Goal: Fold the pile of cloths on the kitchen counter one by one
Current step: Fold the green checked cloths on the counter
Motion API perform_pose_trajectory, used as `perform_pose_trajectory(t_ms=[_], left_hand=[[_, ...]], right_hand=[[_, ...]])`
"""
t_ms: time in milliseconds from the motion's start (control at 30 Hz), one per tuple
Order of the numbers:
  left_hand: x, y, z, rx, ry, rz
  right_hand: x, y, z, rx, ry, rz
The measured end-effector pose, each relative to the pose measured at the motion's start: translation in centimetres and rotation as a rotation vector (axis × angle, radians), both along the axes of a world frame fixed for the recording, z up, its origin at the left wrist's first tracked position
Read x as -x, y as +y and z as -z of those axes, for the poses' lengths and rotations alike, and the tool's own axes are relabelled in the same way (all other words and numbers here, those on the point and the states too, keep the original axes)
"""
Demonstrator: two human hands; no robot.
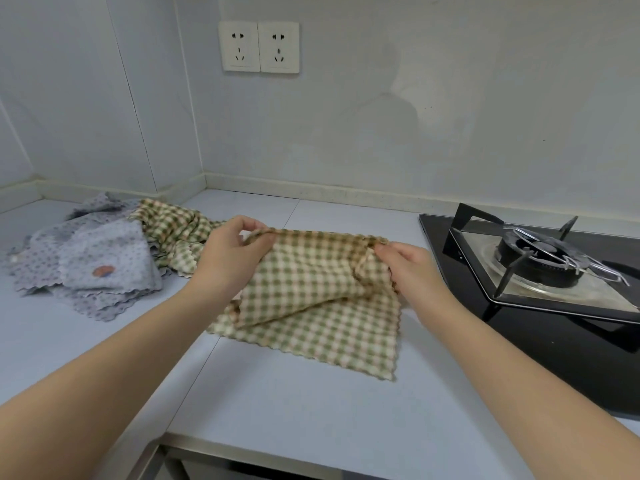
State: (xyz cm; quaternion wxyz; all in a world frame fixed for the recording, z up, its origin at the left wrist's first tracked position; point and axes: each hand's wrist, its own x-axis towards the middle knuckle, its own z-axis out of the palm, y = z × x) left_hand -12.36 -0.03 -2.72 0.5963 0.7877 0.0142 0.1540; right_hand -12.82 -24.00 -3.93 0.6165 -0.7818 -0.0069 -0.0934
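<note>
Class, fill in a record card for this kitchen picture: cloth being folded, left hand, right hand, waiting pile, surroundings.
cloth being folded: green checked cloth, far edge lifted, near edge lying on the counter
left hand: pinches the cloth's far left corner
right hand: pinches the far right corner
waiting pile: grey dotted cloths heaped with a second checked cloth, to the left
surroundings: gas burner on the right, wall sockets above

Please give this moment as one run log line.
step: folding green checked cloth | left hand: pinches raised edge | right hand: pinches raised edge | grey cloths: piled left
</note>
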Motion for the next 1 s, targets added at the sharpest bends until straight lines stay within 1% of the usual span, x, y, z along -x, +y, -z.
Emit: perform_pose_trajectory(t_ms=[33,100,167,200,233,267,300,333,367,400,433,467,500,533,567,600,633,700,733,767,833,867,900,967,1000], left_hand=[[0.0,0.1,0.0,-0.04,-0.038,-0.058],[0.0,0.4,0.1,-0.041,-0.103,-0.113],[0.1,0.7,0.1,-0.017,-0.148,-0.086],[0.0,0.7,0.1,-0.041,-0.152,-0.067],[0.1,0.6,0.2,-0.116,-0.159,-0.059],[0.3,0.4,0.3,-0.232,-0.189,-0.061],[0.5,0.3,0.6,-0.377,-0.267,-0.068],[0.6,0.2,1.0,-0.527,-0.383,-0.063],[0.6,0.1,1.5,-0.677,-0.495,-0.039],[0.6,0.0,1.8,-0.801,-0.553,-0.003],[0.7,-0.1,2.2,-0.885,-0.527,0.055],[0.7,-0.3,2.8,-0.964,-0.442,0.131],[0.6,-0.4,3.4,-1.046,-0.322,0.223],[0.6,-0.4,3.9,-1.14,-0.195,0.304],[0.6,-0.2,4.2,-1.212,-0.086,0.337],[0.5,0.0,4.1,-1.259,-0.015,0.322],[0.7,-0.1,3.9,-1.297,-0.006,0.265],[1.0,-0.6,2.8,-1.367,-0.108,0.083],[1.0,-1.0,2.4,-1.362,-0.164,0.025],[1.2,-1.4,2.3,-1.327,-0.205,0.01],[1.3,-1.6,2.7,-1.248,-0.333,0.061],[1.2,-1.5,3.0,-1.231,-0.394,0.123],[1.0,-1.4,3.3,-1.22,-0.409,0.208],[0.7,-1.1,3.9,-1.231,-0.297,0.349],[0.5,-0.8,4.2,-1.241,-0.233,0.379]], right_hand=[[0.0,-0.1,0.0,-0.017,0.012,0.031],[0.0,-0.1,-0.2,-0.11,0.029,0.074],[0.1,0.0,-0.4,-0.285,0.033,0.094],[-0.1,-0.1,-0.3,-0.372,0.02,0.096],[-0.3,-0.1,-0.1,-0.424,0.002,0.097],[-0.6,-0.2,0.3,-0.399,-0.022,0.108],[-0.8,-0.3,0.7,-0.287,-0.058,0.131],[-0.8,-0.3,1.1,-0.117,-0.118,0.154],[-0.6,-0.2,1.2,0.068,-0.209,0.159],[-0.4,0.0,1.4,0.245,-0.317,0.141],[-0.3,0.2,1.5,0.402,-0.41,0.1],[-0.2,0.5,1.8,0.536,-0.457,0.042],[-0.2,0.7,2.0,0.654,-0.455,-0.028],[-0.2,0.9,2.4,0.767,-0.408,-0.098],[-0.3,1.0,2.8,0.869,-0.336,-0.165],[-0.4,1.0,3.2,0.946,-0.254,-0.221],[-0.4,0.9,3.4,0.984,-0.183,-0.255],[-0.3,0.8,3.1,0.998,-0.109,-0.233],[-0.2,0.7,2.9,1.006,-0.091,-0.203],[-0.1,0.7,2.8,1.011,-0.081,-0.18],[0.2,0.7,2.6,0.992,-0.056,-0.175],[0.3,0.6,2.5,0.97,-0.059,-0.181],[0.3,0.6,2.4,0.951,-0.086,-0.178],[0.3,0.4,2.0,0.922,-0.18,-0.132],[0.3,0.4,1.7,0.913,-0.211,-0.106]])
